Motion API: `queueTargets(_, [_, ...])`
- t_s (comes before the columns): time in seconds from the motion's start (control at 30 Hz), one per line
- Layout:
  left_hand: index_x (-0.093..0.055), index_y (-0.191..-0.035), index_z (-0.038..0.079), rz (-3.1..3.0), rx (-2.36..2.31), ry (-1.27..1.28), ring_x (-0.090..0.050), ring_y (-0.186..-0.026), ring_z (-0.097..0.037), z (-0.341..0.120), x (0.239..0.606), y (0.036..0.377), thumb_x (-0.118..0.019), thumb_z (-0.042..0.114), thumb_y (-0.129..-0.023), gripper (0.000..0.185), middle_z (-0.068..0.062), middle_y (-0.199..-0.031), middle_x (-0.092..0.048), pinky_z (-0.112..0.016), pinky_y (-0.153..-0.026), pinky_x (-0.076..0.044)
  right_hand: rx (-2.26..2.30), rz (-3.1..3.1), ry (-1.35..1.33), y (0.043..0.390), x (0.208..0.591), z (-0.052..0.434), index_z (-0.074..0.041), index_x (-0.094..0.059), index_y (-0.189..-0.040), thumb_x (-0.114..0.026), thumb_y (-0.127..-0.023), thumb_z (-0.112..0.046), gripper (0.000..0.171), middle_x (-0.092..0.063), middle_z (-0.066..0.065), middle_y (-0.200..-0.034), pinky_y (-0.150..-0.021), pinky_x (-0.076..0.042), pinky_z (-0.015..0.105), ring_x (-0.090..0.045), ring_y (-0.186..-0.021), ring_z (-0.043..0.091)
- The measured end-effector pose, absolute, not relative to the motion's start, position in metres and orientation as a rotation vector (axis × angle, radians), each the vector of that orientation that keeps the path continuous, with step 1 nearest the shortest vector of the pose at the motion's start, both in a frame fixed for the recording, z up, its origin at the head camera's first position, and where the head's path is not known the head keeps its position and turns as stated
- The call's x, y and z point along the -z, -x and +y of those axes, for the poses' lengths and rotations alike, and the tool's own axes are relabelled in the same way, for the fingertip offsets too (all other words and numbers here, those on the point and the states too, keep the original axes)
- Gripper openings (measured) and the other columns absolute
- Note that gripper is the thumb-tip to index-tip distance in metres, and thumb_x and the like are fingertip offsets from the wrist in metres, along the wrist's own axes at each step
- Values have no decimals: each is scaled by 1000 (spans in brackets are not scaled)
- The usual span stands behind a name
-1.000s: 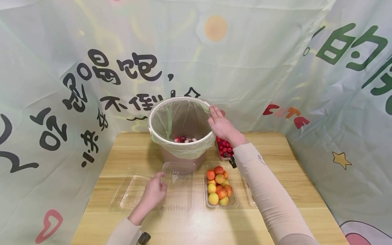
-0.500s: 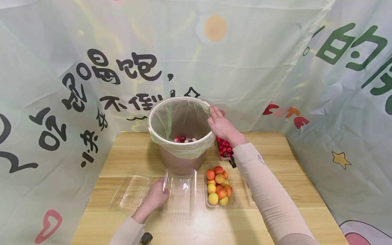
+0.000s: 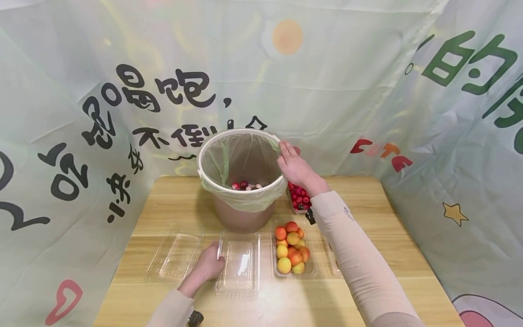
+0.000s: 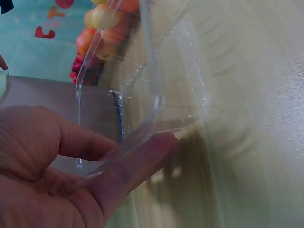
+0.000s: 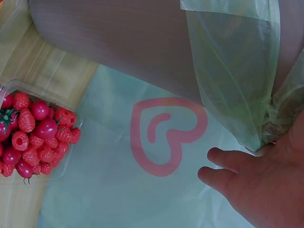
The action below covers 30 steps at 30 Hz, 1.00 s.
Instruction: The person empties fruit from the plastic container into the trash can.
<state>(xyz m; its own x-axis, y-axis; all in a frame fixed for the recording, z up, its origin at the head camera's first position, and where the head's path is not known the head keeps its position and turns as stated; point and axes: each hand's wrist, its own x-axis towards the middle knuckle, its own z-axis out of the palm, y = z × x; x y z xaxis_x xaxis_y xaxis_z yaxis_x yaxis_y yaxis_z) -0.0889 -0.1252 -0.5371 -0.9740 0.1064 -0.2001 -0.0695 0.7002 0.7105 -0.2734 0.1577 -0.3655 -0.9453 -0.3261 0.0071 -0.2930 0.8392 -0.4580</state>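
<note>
A clear plastic box (image 3: 239, 288) is pinched along its left edge by my left hand (image 3: 211, 262) near the front of the table. In the left wrist view, the thumb and fingers press either side of the box's thin wall (image 4: 154, 57). At the back, a brown bin (image 3: 245, 218) lined with a green bag (image 3: 261, 202) holds some red and pale pieces. My right hand (image 3: 297, 165) grips the bin's right rim. Two of its fingers (image 5: 221, 178) stick out from the bin in the right wrist view, and the rest are partly hidden.
Another clear box (image 3: 175, 261) lies on the left. A box of orange and yellow fruit (image 3: 293, 250) stands right of centre. Behind the right forearm sits a box of raspberries and small red fruit (image 5: 38, 128). Printed cloth (image 3: 327, 91) encloses the table (image 3: 282, 304).
My left hand has taken hold of the middle clear box. The box has tilted and come toward the front, away from the bin. The right hand stays on the rim.
</note>
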Motion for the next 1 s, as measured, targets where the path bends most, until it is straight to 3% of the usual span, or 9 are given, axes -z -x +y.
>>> queueTargets(0.07, [-44,-141,-23,2676,-1139,-14,-68,-85,-38,-126,540,89,-62,-3,-90,57,-47,-131,-58,-53,-82,-63,715,2942,495,274,365,157,-4,-8,-169,-26,-110,-30,67,-5,16,-179,-135,-15,48,-5,-166,30])
queueTargets(0.17, [-45,-142,-21,2650,-1163,4,-61,-70,-28,-126,542,89,-61,-3,-91,56,-47,-132,-57,-43,-66,-60,715,2942,492,273,365,157,-4,-8,-169,-26,-110,-30,67,-5,15,-179,-135,-15,48,-5,-166,30])
queueTargets(0.5, [-40,-146,-24,2647,-1163,38,-49,-55,-17,-129,546,89,-61,3,-95,61,-47,-140,-52,-32,-61,-54,706,2947,491,273,365,156,-4,-7,-169,-25,-110,-32,68,-5,16,-179,-135,-14,48,-5,-166,31])
queueTargets(0.6, [-39,-146,-25,2647,-1188,61,-41,-47,-11,-129,547,88,-61,7,-98,62,-47,-126,-60,-29,-51,-49,694,2946,494,272,365,156,-4,-7,-169,-24,-110,-35,69,-4,16,-179,-135,-15,48,-5,-166,32])
queueTargets(0.73, [-44,-144,-24,2687,-1183,74,-36,-43,-9,-131,545,86,-61,11,-100,59,-35,-96,-69,-29,-45,-45,687,2936,495,273,364,156,-4,-6,-169,-23,-110,-36,69,-3,15,-179,-135,-14,48,-4,-166,32])
queueTargets(0.8, [-49,-140,-24,2719,-1172,66,-43,-45,-11,-133,542,86,-62,12,-100,55,-30,-92,-71,-32,-48,-51,687,2934,491,273,364,156,-5,-5,-169,-24,-110,-36,69,-3,15,-179,-135,-14,48,-4,-166,32])
queueTargets(0.9, [-55,-135,-22,2749,-1158,57,-66,-65,-21,-136,536,86,-62,12,-100,50,-28,-93,-73,-42,-67,-63,695,2935,485,273,364,156,-5,-5,-169,-25,-110,-34,68,-3,15,-179,-135,-14,48,-4,-166,31])
queueTargets(1.0, [-59,-130,-22,2775,-1167,41,-73,-78,-28,-137,530,85,-63,10,-99,45,-28,-101,-76,-45,-75,-65,698,2936,488,273,364,156,-4,-6,-169,-26,-110,-33,69,-3,16,-179,-135,-14,48,-3,-166,31])
